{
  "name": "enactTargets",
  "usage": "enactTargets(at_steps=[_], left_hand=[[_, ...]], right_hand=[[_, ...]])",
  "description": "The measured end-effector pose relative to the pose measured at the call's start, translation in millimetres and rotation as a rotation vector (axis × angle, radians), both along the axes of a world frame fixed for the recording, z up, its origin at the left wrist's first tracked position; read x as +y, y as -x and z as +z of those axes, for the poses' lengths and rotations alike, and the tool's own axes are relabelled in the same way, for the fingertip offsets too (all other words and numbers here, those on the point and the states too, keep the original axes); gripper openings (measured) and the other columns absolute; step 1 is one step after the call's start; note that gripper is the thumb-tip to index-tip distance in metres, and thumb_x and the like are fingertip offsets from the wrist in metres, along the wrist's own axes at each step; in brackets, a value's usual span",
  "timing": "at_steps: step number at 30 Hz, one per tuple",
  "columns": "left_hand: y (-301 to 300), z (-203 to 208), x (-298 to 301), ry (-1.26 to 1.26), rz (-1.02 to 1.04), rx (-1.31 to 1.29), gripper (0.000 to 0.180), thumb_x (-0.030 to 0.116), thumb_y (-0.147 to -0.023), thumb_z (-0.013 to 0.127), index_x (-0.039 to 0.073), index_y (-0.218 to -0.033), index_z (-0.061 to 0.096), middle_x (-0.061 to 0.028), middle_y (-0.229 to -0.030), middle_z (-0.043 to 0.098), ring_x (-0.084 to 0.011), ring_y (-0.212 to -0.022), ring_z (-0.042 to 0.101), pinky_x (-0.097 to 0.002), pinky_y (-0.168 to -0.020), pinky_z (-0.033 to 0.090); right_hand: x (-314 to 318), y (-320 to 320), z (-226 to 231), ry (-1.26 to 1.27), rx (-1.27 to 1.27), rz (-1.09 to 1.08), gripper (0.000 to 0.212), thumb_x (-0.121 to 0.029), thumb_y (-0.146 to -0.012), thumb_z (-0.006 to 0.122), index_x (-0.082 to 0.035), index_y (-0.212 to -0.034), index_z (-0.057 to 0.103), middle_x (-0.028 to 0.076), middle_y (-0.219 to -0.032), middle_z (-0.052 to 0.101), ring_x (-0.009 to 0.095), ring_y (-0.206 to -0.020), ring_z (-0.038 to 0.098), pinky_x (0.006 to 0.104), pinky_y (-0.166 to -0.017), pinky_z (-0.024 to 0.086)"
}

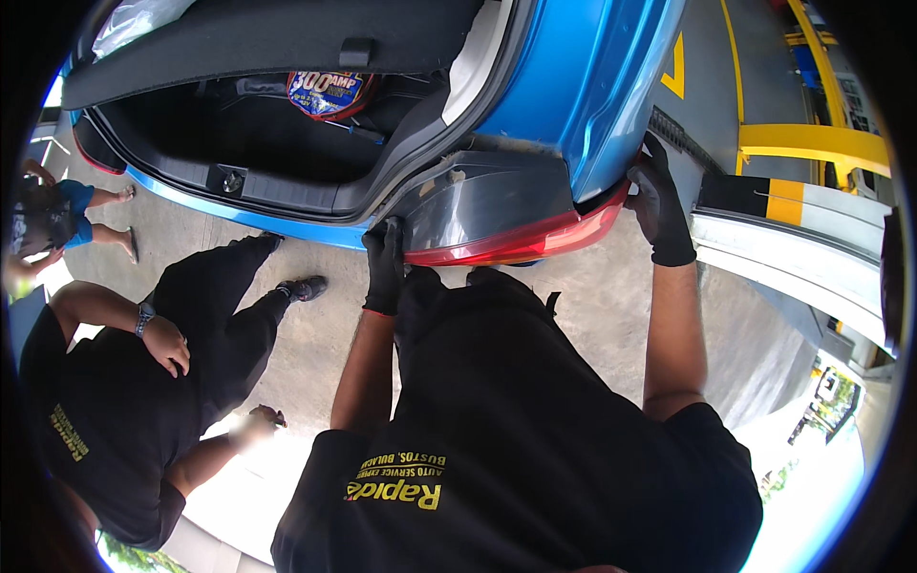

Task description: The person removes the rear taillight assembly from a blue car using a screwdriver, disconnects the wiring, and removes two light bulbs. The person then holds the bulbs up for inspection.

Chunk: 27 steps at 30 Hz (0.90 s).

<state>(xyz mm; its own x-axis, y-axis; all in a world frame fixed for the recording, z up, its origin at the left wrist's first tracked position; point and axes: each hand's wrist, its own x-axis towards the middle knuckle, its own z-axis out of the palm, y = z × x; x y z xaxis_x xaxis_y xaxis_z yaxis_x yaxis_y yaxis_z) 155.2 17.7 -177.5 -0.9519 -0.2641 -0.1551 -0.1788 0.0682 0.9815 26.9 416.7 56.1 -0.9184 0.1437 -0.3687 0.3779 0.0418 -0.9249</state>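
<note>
A car tail light (521,250), with a red lens and a dark grey upper face, sits at the rear corner of a blue car (544,86). My left hand (385,260), in a dark glove, grips its inner end beside the trunk opening. At the outer end my right hand (659,208), gloved the same way, is closed round the red tip, with its fingers up along the blue body side. How firmly the tail light is seated cannot be made out. Some dirt marks show on its grey face.
The open trunk (229,153) holds a round zipped bag (330,94) under a dark cargo cover (239,43). A person in black (124,401) stands close at my left, another (57,215) farther off. Yellow rails (812,146) and a striped ledge (785,199) lie at right.
</note>
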Motion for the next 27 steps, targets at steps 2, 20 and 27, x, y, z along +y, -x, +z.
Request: enactTargets(at_steps=[2, 20, 27], left_hand=[[-0.6, -3.4, -6.0, 0.199, -0.095, 0.099, 0.032, 0.024, -0.110, 0.058, -0.003, -0.127, 0.057, -0.0136, -0.124, 0.051, -0.0232, -0.118, 0.051, -0.0368, -0.104, 0.042], [-24.7, 6.8, -26.1, -0.742, -0.160, -0.190, 0.051, 0.035, -0.114, 0.045, 0.002, -0.154, 0.037, -0.0128, -0.153, 0.046, -0.0236, -0.142, 0.045, -0.0391, -0.119, 0.037], [-55.8, 15.8, -25.3, -0.905, -0.149, -0.212, 0.058, 0.021, -0.106, 0.056, 0.005, -0.157, 0.035, -0.0113, -0.159, 0.044, -0.0239, -0.147, 0.043, -0.0403, -0.124, 0.031]], right_hand=[[1.9, 8.6, 6.3, -0.079, -0.097, 0.049, 0.080, -0.025, -0.088, 0.064, -0.015, -0.161, 0.032, 0.015, -0.143, 0.051, 0.030, -0.120, 0.059, 0.0526, -0.089, 0.056], [-1.1, -36.5, -28.6, 0.264, 0.143, 0.005, 0.080, -0.007, -0.088, 0.069, -0.012, -0.158, 0.030, 0.006, -0.127, 0.050, 0.018, -0.112, 0.055, 0.0359, -0.097, 0.051], [-8.2, -67.8, -44.7, 0.175, 0.224, -0.040, 0.102, 0.001, -0.074, 0.079, -0.012, -0.161, 0.026, 0.006, -0.133, 0.043, 0.017, -0.123, 0.046, 0.0348, -0.100, 0.051]])
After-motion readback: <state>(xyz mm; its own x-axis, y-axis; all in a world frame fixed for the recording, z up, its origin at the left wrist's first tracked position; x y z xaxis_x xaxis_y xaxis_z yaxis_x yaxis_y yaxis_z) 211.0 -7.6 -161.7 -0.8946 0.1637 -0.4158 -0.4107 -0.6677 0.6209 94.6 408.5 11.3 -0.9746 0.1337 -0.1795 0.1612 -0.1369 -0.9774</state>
